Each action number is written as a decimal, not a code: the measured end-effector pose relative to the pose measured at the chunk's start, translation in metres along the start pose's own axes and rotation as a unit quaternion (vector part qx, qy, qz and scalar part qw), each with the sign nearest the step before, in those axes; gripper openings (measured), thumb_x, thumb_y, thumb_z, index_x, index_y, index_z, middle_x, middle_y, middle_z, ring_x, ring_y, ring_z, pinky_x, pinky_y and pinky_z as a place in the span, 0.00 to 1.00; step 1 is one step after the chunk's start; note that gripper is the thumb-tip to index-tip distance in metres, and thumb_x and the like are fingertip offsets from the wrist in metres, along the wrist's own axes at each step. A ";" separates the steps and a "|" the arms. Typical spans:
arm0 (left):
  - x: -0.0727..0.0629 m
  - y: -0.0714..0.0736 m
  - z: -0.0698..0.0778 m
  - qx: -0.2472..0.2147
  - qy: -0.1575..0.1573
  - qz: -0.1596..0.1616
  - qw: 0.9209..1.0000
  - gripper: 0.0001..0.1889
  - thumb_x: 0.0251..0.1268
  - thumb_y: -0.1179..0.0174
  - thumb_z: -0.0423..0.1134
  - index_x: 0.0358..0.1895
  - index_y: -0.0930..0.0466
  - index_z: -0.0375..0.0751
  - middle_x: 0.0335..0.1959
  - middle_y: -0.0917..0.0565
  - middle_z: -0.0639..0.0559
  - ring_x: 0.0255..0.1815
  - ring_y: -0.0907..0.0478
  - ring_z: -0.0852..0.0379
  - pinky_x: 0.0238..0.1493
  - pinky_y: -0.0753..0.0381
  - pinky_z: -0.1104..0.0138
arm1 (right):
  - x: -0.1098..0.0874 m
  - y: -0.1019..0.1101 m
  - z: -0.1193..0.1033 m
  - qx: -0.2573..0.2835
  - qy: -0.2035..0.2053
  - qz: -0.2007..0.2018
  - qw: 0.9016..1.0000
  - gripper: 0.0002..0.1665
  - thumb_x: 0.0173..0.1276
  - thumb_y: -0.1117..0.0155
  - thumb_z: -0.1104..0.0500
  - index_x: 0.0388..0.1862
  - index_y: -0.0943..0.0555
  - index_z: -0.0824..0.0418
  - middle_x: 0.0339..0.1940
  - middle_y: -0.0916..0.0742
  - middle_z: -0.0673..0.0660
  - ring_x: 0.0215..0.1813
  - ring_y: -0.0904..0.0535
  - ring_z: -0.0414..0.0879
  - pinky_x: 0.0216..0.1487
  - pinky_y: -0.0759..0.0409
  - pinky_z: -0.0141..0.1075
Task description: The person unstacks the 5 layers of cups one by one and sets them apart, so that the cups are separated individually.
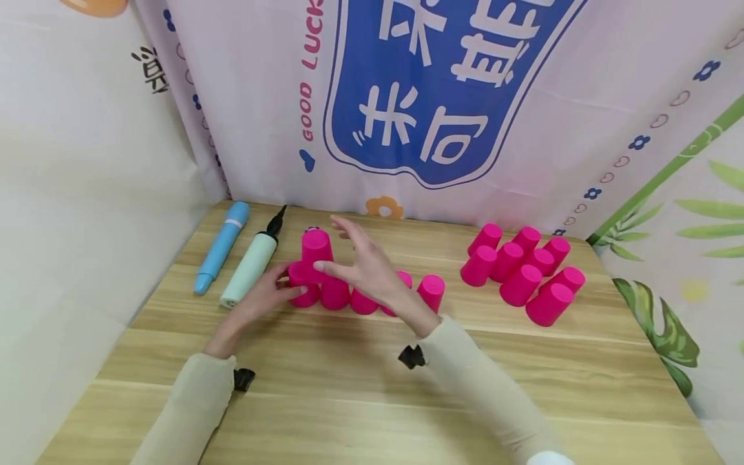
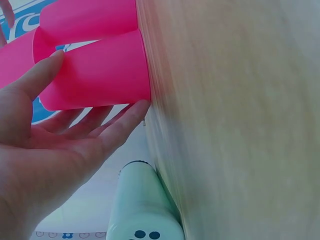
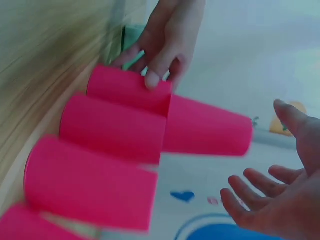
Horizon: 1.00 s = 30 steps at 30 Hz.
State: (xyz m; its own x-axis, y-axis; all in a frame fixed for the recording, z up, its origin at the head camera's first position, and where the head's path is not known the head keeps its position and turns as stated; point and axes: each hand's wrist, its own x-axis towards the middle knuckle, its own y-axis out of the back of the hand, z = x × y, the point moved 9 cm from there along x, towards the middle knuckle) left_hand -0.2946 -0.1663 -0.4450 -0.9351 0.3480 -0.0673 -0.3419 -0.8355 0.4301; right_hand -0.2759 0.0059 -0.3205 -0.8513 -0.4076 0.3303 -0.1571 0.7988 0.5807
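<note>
Several pink cups stand upside down in a row, with one more pink cup on top, resting across the two leftmost. My left hand holds the leftmost cup of the row, its thumb on the near face and its fingers round the outer side. Close by the upper cup, my right hand is raised with fingers spread. The right wrist view shows that hand apart from the upper cup's narrow end, holding nothing. In the head view my right hand and forearm partly hide the row's middle cups.
To the right stands a cluster of pink cups, also upside down. A pale green hand pump and a blue tube lie at the left of the wooden table. A printed curtain hangs behind the table.
</note>
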 end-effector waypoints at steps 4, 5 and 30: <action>0.001 -0.005 0.002 -0.004 0.000 -0.003 1.000 0.34 0.68 0.40 0.42 0.71 0.43 0.33 0.69 0.36 0.34 0.67 0.37 0.32 0.63 0.31 0.45 | 0.007 -0.013 0.006 -0.010 -0.029 0.000 1.000 0.46 0.61 0.29 0.46 0.73 0.39 0.53 0.65 0.25 0.53 0.62 0.28 0.45 0.59 0.24 0.40; 0.001 -0.006 0.002 -0.003 -0.002 -0.003 1.000 0.34 0.68 0.40 0.42 0.71 0.43 0.32 0.69 0.36 0.33 0.67 0.36 0.32 0.63 0.31 0.45 | 0.008 -0.014 0.007 -0.010 -0.031 0.005 0.999 0.44 0.61 0.30 0.47 0.73 0.38 0.54 0.64 0.25 0.53 0.61 0.28 0.45 0.58 0.24 0.39; -0.001 -0.002 0.001 -0.002 0.012 0.000 1.000 0.35 0.68 0.40 0.43 0.71 0.43 0.32 0.67 0.35 0.33 0.68 0.38 0.32 0.65 0.33 0.46 | -0.034 0.049 -0.016 -0.001 0.006 0.131 0.991 0.37 0.59 0.26 0.54 0.65 0.31 0.57 0.51 0.17 0.53 0.51 0.22 0.44 0.48 0.19 0.38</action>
State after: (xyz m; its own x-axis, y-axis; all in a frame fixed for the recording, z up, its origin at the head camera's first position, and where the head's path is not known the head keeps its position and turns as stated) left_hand -0.2926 -0.1651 -0.4449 -0.9372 0.3374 -0.0886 -0.3418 -0.8374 0.4264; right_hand -0.2467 0.0520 -0.2911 -0.8568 -0.1908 0.4791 0.0705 0.8769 0.4754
